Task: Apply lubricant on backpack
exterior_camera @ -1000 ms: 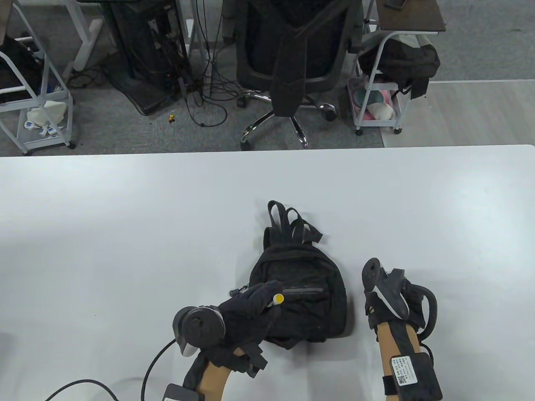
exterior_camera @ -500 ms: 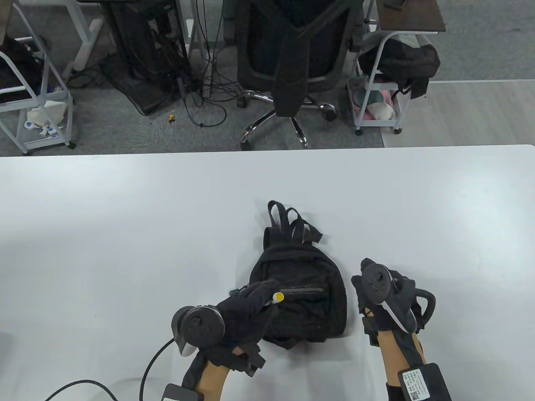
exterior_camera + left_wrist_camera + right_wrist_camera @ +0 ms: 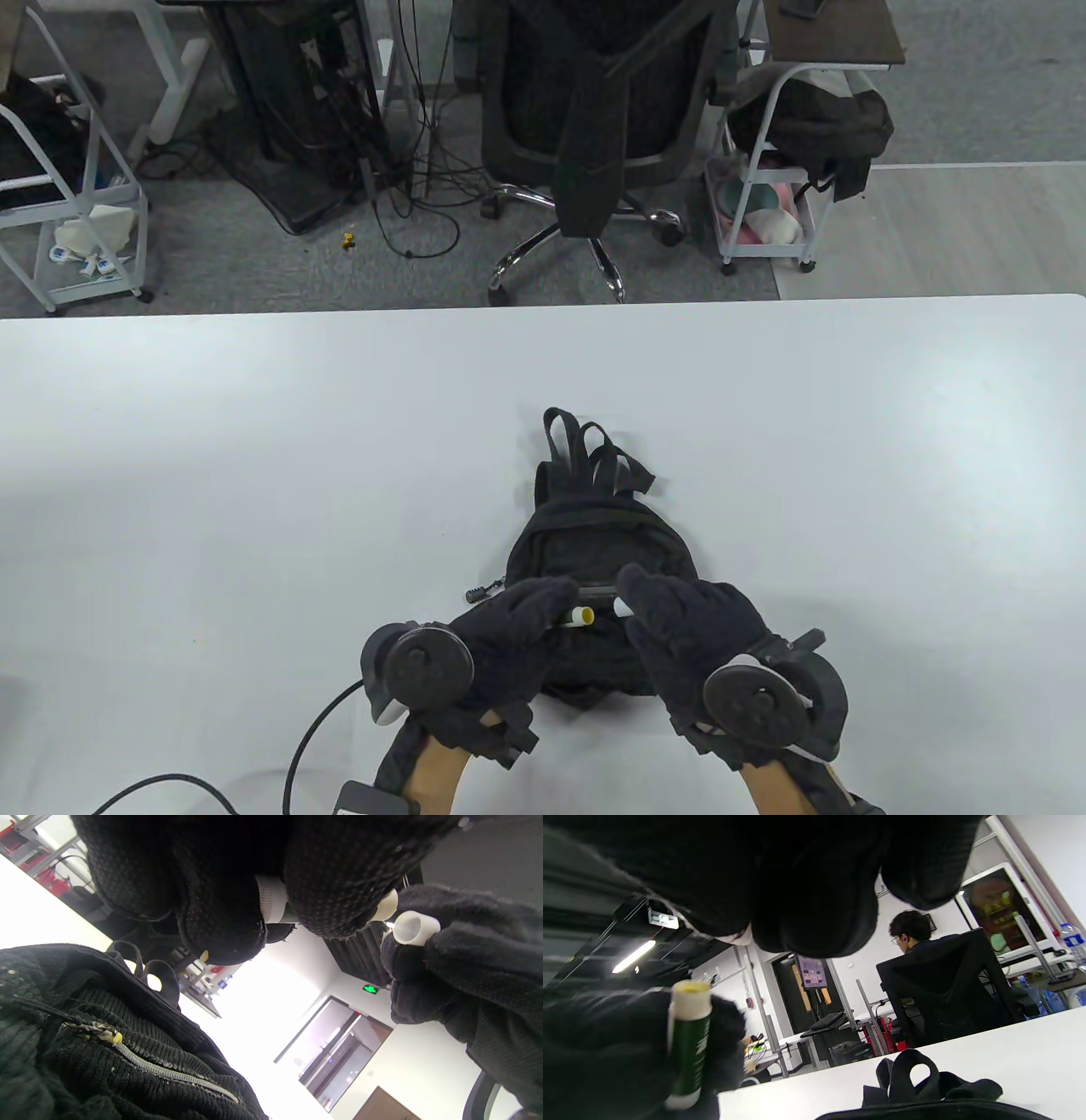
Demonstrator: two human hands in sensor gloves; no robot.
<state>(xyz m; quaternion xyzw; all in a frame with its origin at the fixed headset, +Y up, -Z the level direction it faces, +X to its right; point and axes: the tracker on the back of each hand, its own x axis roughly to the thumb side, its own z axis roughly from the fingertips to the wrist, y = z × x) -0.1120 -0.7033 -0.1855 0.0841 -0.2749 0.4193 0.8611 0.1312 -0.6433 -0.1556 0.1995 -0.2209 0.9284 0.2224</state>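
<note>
Left hand: the left hand point(image 3: 509, 628) holds a green lubricant stick point(image 3: 689, 1043) in its fingers, over the backpack.
Stick tip: the yellowish tip point(image 3: 580, 616) is bare and points toward the other hand.
Right hand: the right hand point(image 3: 687, 624) pinches a small white cap point(image 3: 413, 927) just beside the stick's tip.
Cap: it is off the stick; the two ends are close but do not touch.
Backpack: the black backpack point(image 3: 585, 543) lies flat near the front edge of the desk point(image 3: 212, 441), about in the middle, with its straps pointing to the far edge.
Zipper: the pocket zipper point(image 3: 169, 1073) is right under the hands and looks shut.
Done: I think the stick is picked up and opened.
Left to do: the stick is not on the bag yet, so I think the rubbing along the zipper has to come next, then the cap goes back on.
Room: the desk is wide and white on both sides of the bag and behind it, so the hands have lots of space.
Edges: the bag sits well away from the left, right and far edges; a black cable point(image 3: 305, 755) runs by the front edge on the left.
</note>
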